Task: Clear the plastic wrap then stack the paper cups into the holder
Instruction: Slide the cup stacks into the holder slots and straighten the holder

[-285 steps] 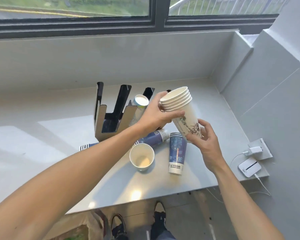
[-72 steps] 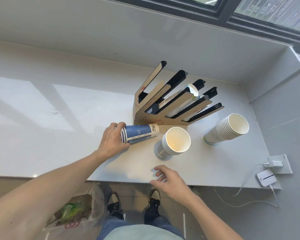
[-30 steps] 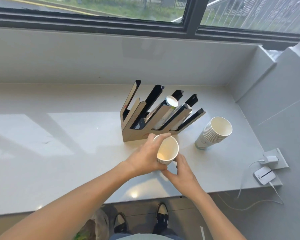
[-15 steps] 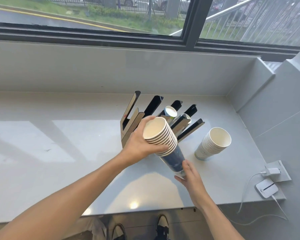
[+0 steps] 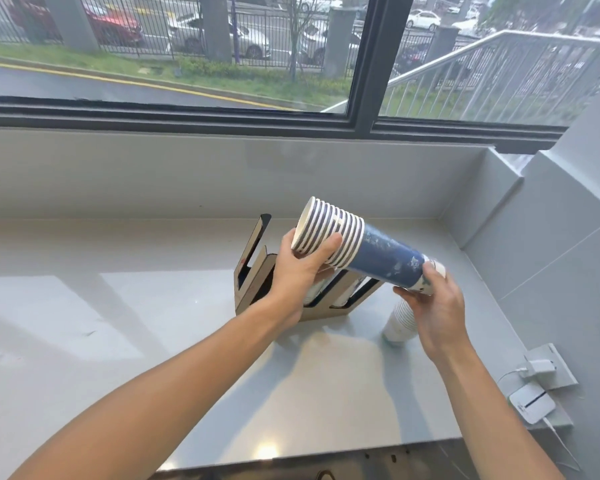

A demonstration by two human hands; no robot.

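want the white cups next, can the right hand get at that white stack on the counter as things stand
Probably not yet: the right hand is occupied gripping the base of the blue cup stack. The white stack sits just beneath it, with nothing between them.

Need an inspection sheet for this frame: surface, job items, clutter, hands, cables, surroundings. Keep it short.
Surface: grey countertop, bare on its left side, with sunlit patches.
Job's things: stack of blue paper cups held tilted in the air above the cup holder; stack of white cups stands right of the holder, partly hidden by the right hand. Plastic wrap: nothing seen.
Clutter: white device at the right edge.
Hands: left hand grips the stack's rim end; right hand supports its base end.
Cables: white cable runs to a plug in the wall plate.
Surroundings: window behind the counter, with a street and parked cars outside.
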